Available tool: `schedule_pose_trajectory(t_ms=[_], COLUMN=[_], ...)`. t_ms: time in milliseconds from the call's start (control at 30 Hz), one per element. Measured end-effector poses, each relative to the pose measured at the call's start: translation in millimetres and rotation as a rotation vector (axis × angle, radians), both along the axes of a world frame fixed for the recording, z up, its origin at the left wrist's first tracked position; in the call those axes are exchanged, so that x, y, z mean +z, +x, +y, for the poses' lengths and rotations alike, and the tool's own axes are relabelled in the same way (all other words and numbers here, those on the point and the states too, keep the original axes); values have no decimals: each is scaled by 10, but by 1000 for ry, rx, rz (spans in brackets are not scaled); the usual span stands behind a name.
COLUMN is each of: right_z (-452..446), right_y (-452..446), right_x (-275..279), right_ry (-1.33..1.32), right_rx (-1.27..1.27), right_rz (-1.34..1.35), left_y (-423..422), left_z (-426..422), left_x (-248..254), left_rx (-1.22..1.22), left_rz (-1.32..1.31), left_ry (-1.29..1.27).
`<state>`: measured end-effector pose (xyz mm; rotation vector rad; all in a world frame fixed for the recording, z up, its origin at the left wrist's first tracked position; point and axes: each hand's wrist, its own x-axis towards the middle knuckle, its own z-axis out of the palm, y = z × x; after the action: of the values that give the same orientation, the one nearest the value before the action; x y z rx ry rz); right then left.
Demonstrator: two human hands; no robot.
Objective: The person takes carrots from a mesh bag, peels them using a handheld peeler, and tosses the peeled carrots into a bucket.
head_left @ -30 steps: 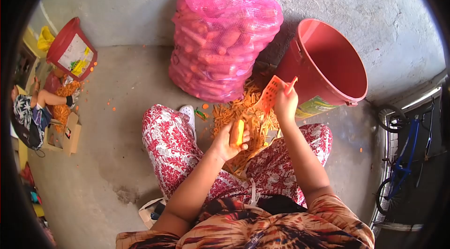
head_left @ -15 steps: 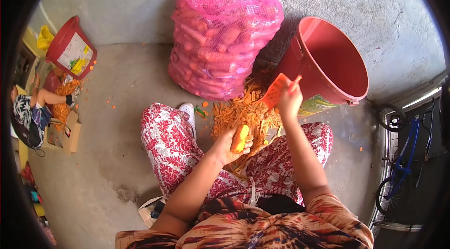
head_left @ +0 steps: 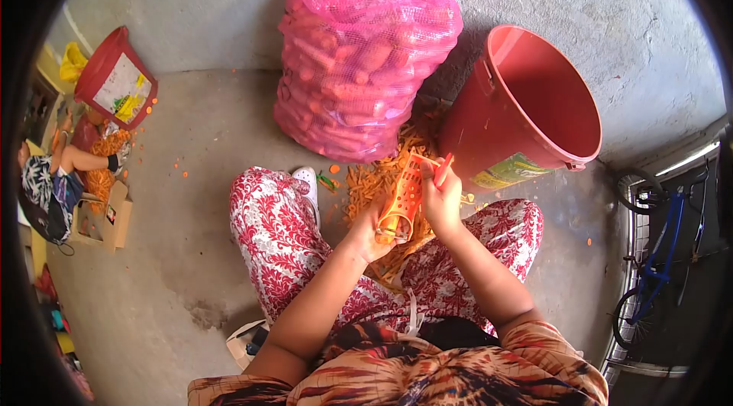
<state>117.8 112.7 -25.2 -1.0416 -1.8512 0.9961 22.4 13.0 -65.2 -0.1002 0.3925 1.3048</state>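
Observation:
My left hand (head_left: 368,234) is wrapped round a peeled carrot (head_left: 387,236), which is partly covered by the tool over it. In my right hand (head_left: 444,200) is an orange peeler (head_left: 409,186) with a wide, hole-punched body. Its lower end lies over the carrot, close to my left fingers. Under both hands a heap of carrot peelings (head_left: 365,190) spreads on the floor between my legs.
A pink mesh sack (head_left: 359,70) full of carrots stands against the wall. To its right a large red bucket (head_left: 469,116) leans towards me. At far left are a person (head_left: 50,184), another red bucket (head_left: 99,89) and a cardboard box (head_left: 117,215). A blue bicycle (head_left: 660,253) stands at right.
My right hand has come down and left with the peeler, from beside the bucket onto the carrot. My left hand keeps its hold in nearly the same place.

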Motion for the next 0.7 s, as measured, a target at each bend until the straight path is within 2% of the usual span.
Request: schedule_pose_trajectory(t_ms=[67, 167, 200, 233, 300, 333, 433, 467, 500, 633, 700], right_z=[38, 215, 371, 495, 682, 707, 481, 440, 299, 1, -41], right_y=[-8, 38, 81, 95, 213, 188, 140, 164, 137, 41, 22], right_x=[20, 34, -122, -172, -70, 3, 146, 26, 136, 100, 112], right_ry=[37, 106, 153, 201, -68, -72, -172, -134, -190, -174, -141], right_rx=[-54, -156, -242, -326, -400, -374, -280, -195, -156, 18, 22], right_rz=[41, 26, 55, 85, 215, 372, 314, 234, 99, 87, 41], left_y=[28, -6, -22, -16, -9, -27, -29, -34, -31, -19, -9], left_z=[-18, 3, 19, 10, -14, -30, -12, 15, 23, 35, 18], left_x=[-15, -159, -61, -54, -51, -100, 61, 114, 114, 13, -3], left_rx=[-35, -106, -145, -148, -153, -142, -45, -34, -27, 28, 44], left_rz=[44, -61, 75, 38, -33, -98, 41, 42, 47, 25, 37], left_ry=[-16, 100, 92, 84, 69, 84, -130, -132, -122, -59, -60])
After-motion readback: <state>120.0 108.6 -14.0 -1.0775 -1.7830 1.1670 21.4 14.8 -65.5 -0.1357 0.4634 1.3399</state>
